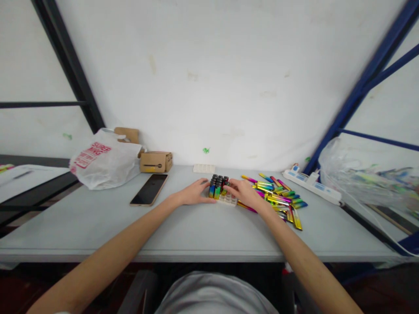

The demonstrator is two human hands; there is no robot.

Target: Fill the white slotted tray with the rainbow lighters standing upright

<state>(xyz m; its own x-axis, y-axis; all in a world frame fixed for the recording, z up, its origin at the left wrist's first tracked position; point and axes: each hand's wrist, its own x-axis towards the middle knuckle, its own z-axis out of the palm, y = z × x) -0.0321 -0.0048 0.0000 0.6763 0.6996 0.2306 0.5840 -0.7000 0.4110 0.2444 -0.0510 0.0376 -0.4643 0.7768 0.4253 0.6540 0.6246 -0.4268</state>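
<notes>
A small white tray stands mid-table, with several upright lighters in its left part. They have black tops and shiny blue, green and yellow bodies. My left hand is curved round the tray's left end, its thumb along the front and its fingers behind. Over the right part of the tray, my right hand pinches a lighter among the standing ones; its fingers partly hide it. Empty slots show at the tray's front right. Just right of this hand lies a loose pile of shiny multicoloured lighters.
A phone lies left of my left hand. Behind it are a cardboard box and a white plastic bag. A second white tray sits by the wall. At the right are a power strip and a clear bag.
</notes>
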